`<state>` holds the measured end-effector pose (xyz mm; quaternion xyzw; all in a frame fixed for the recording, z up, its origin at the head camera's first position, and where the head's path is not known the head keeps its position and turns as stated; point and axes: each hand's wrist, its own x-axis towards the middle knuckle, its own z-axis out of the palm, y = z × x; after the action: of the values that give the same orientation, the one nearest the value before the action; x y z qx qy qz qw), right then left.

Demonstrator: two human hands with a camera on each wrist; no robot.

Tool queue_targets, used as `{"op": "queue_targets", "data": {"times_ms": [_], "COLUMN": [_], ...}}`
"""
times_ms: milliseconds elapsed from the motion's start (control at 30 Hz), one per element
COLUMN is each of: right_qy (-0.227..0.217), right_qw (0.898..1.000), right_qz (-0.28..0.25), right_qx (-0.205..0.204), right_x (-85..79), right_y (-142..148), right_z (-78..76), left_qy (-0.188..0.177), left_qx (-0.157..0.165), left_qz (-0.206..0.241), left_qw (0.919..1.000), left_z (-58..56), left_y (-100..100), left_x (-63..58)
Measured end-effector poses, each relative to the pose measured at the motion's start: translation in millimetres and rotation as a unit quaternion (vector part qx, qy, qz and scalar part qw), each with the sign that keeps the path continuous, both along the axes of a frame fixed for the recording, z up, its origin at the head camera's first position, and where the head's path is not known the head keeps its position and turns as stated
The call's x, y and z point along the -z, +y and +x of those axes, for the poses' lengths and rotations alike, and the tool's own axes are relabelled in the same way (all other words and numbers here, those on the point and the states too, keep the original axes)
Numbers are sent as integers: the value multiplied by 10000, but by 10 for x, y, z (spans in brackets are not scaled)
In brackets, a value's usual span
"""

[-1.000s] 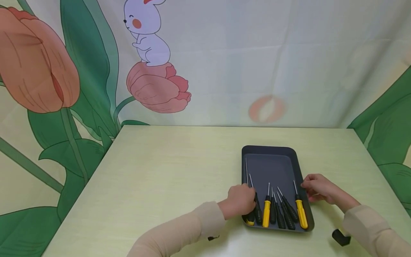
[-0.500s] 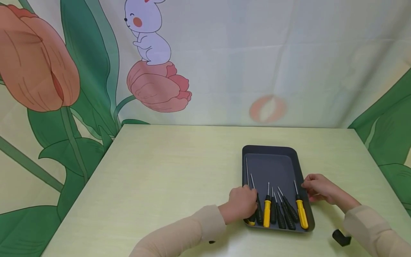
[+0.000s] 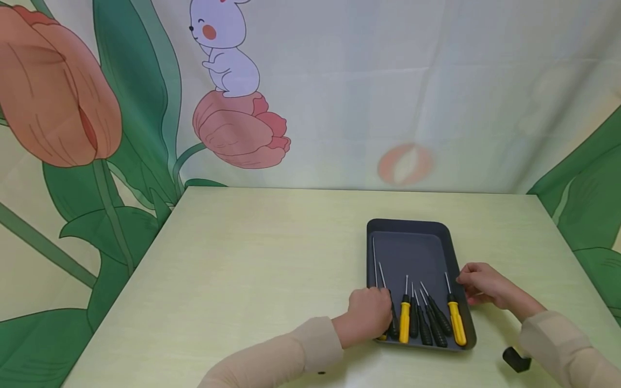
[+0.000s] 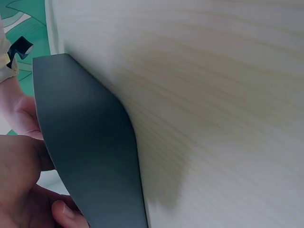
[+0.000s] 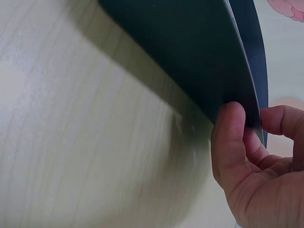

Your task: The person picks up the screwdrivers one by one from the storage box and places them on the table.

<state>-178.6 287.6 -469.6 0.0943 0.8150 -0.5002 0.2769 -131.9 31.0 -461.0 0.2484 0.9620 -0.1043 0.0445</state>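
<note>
On a pale wood-grained surface [image 3: 271, 242] before a tulip-printed cloth [image 3: 335, 97], pinches the dark tray [image 3: 407, 248] by its right rim with the right hand [image 3: 482, 283] and curls the left hand [image 3: 370, 313] over screwdrivers [image 3: 395, 324] at its left side, impossible to tell if gripping any.

From the head view I see a dark grey, rounded rectangular tray [image 3: 409, 245] on the right half of the table [image 3: 271, 242], its long sides running away from the person. Screwdrivers lie along its near half, handles toward the person, metal tips pointing away. I make out two with yellow handles: one left of centre [image 3: 405, 323], one near the right wall [image 3: 456, 323]. Between them, four black-handled screwdrivers [image 3: 425, 327] bunch together, some slanting. Another black-handled one [image 3: 395, 323] lies beside the left hand [image 3: 371, 314], which mostly covers the leftmost, long-shafted screwdriver [image 3: 374, 258]. The right hand [image 3: 482, 283] pinches the tray's right rim.
</note>
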Motion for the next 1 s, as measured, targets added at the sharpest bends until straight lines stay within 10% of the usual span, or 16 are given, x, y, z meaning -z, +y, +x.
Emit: {"op": "queue_targets", "data": {"times_ms": [1000], "right_qy": [68], "right_qw": [10000], "right_qz": [-49], "right_qx": [28], "right_x": [18], "right_y": [-4], "right_z": [7], "left_qy": [-397], "left_qx": [-898], "left_qz": [-340], "left_qw": [9946], "left_z": [-149], "left_y": [208], "left_x": [39]}}
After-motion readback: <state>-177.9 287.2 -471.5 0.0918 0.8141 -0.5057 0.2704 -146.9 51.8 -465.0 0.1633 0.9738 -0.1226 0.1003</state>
